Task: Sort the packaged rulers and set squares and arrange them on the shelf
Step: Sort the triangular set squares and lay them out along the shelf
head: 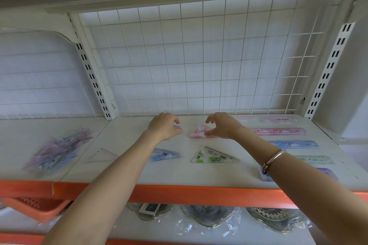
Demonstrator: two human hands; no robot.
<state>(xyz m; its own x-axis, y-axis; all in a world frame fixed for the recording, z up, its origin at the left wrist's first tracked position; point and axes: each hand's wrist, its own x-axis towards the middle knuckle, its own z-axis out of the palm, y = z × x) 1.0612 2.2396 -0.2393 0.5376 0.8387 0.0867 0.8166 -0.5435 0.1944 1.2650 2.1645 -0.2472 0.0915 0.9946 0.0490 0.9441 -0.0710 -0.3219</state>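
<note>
Both hands are out over the shelf [199, 175], far in toward the wire grid [179, 61].

- Right hand [221, 125]: thumb lifted and spread wide from the fingers. Fingertips rest on the right part of the pink set square [197, 133], which lies flat. No grip that I can see.
- Left hand [163, 126]: just left of the pink set square, not touching it. Fingers curled downward, with a bluish blur at the tips. I cannot tell whether it holds anything.
- In front of the pink set square: a green set square [214, 157], flat.
- Front-left of it: a blue set square [166, 154], partly under the left forearm. Further left is a clear set square [102, 155], then a loose pile of packs [59, 151].
- Right of it: a column of rulers lying crosswise. From back to front they are a pale ruler [274, 119], pink ruler [278, 131], blue ruler [292, 144], green ruler [314, 159] and purple ruler [326, 173]. The last is half hidden by the right forearm.
- Bracelet [273, 158] on the right wrist.
</note>
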